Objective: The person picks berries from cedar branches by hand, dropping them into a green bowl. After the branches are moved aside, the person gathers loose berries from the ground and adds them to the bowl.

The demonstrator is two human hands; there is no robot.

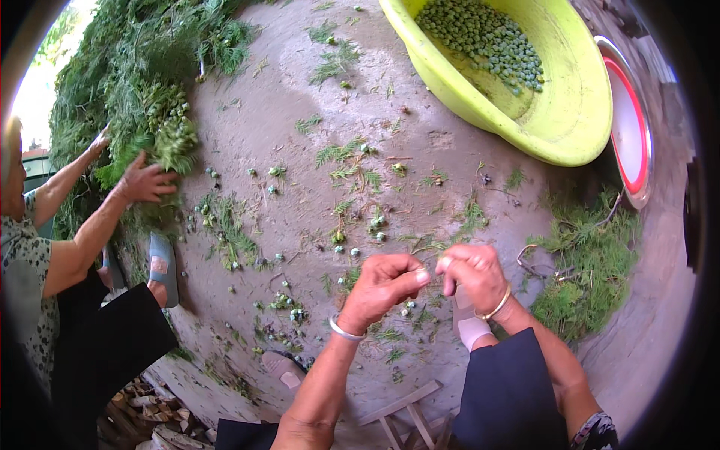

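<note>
My left hand (pixel 386 289) is closed in a pinch, thumb pressed against the bent forefinger. Close beside it, a small gap away, my right hand (pixel 475 276) has its fingertips drawn together and curled downward. Whatever is in either pinch is too small or hidden to make out. Below both hands, small round blue-green cones (pixel 298 315) and bits of green sprig (pixel 341 154) lie scattered over the grey-brown ground. A silver bangle rings my left wrist, a gold one my right.
A yellow-green basin (pixel 562 127) with many green cones (pixel 487 37) stands at upper right, beside a red-rimmed white basin (pixel 628 124). Evergreen branches (pixel 592 262) lie at right. At left, a co-worker's hands (pixel 146 180) reach into a tall branch pile (pixel 142 67). Firewood (pixel 154 416) lies lower left.
</note>
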